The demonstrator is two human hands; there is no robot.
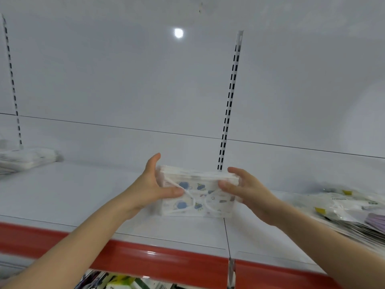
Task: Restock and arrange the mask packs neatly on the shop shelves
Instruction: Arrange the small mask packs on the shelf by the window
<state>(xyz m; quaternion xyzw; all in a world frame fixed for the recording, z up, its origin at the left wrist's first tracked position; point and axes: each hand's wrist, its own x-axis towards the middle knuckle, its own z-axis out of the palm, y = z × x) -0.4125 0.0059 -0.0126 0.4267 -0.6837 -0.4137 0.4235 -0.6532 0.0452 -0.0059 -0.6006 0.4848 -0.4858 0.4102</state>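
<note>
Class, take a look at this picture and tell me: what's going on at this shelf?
A person grips a clear plastic pack of white, blue-printed masks at both ends, left hand and right hand, at the middle of a white shop shelf with a red front strip. Whether it rests on the shelf is unclear. A white stack of packs lies far left; a loose pile of clear-wrapped packs lies right.

No text I can read: print on the mask pack [198, 197] and the right-side packs [343, 207] is too blurred.
</note>
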